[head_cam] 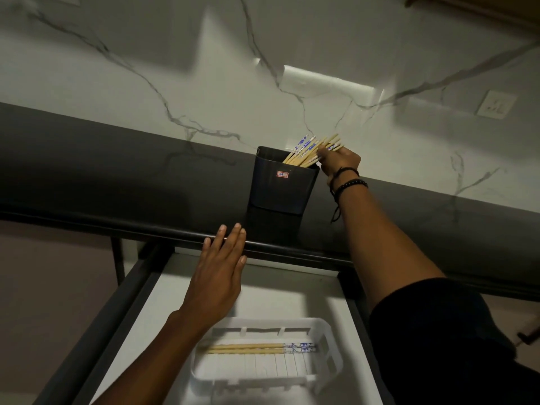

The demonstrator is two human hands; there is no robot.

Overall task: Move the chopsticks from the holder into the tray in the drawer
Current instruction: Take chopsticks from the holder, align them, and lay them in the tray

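Observation:
A dark square holder (280, 182) stands on the black counter against the marble wall. Several wooden chopsticks (306, 152) with blue-patterned ends lean out of it to the right. My right hand (340, 162) reaches over the holder's right rim, and its fingers pinch some of those chopsticks. My left hand (220, 264) is flat with straight fingers, its fingertips resting on the counter's front edge. Below, in the open drawer, a white slatted tray (327, 372) holds two chopsticks (260, 348) lying side by side.
The drawer's (140, 287) dark side rails run along both sides of the tray. A wall socket (496, 104) sits on the marble wall at the right. The black counter (117, 176) stretches left and right of the holder.

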